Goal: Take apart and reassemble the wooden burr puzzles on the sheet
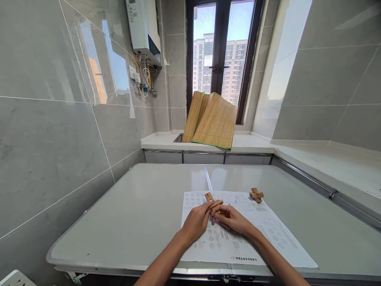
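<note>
Both hands meet over a white printed sheet (278, 234) on the pale table. My left hand (197, 221) is closed on a small brown wooden piece (209, 197), which has a dark hole and sticks up past the fingers. My right hand (230, 217) is closed beside it, its fingertips bent in at the same wooden parts; what exactly they pinch is too small to tell. Right of the hands, a cross-shaped wooden assembly (256, 195) lies at the sheet's upper right edge.
The folding table (119, 222) has a centre seam and a metal front edge. Behind it is a white counter (247, 140) with bamboo mats (216, 121) leaning near the window. Tiled walls stand left and right; a water heater (143, 31) hangs at the back left.
</note>
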`<state>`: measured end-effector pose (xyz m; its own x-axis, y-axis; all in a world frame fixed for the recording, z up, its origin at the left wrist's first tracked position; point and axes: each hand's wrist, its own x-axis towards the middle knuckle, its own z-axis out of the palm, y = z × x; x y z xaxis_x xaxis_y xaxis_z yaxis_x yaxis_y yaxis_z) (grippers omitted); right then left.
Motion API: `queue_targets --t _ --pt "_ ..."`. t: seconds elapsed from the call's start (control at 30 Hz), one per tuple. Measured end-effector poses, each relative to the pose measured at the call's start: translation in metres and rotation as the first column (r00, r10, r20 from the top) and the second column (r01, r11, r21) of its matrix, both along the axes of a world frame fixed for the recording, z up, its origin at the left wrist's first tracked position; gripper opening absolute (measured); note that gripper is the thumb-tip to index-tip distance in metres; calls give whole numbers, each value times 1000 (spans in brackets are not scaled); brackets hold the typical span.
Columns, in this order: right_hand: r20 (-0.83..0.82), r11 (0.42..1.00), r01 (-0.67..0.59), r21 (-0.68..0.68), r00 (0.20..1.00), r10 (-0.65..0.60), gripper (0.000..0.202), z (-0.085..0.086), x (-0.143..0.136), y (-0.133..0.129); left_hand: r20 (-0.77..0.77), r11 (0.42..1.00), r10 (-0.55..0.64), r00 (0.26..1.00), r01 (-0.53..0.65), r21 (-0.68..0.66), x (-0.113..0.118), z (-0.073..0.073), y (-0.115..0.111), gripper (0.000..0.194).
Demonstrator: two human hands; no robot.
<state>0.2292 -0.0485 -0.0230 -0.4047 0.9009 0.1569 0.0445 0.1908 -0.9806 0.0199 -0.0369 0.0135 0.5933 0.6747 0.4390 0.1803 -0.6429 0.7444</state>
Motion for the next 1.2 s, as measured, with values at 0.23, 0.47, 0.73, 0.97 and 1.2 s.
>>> queue_targets --t 0.23,0.47,0.73,0.97,1.2 --pt "47 999 9 45 999 -11 40 0 -1 -2 -32 993 49 998 -45 111 1 -10 6 42" --pt "23 1000 13 26 1000 -13 39 7 -2 -5 -8 995 70 997 -70 66 0 -13 7 37" --pt "-99 960 278 35 957 -273 44 -4 9 8 205 941 292 934 -242 -237 4 -22 28 28" --pt "177 764 489 421 782 -598 34 -20 13 14 415 799 339 844 -26 -601 3 -20 37 39" --pt "267 770 395 501 776 -572 33 -36 18 18 461 711 320 828 112 -694 -1 -1 26 39"
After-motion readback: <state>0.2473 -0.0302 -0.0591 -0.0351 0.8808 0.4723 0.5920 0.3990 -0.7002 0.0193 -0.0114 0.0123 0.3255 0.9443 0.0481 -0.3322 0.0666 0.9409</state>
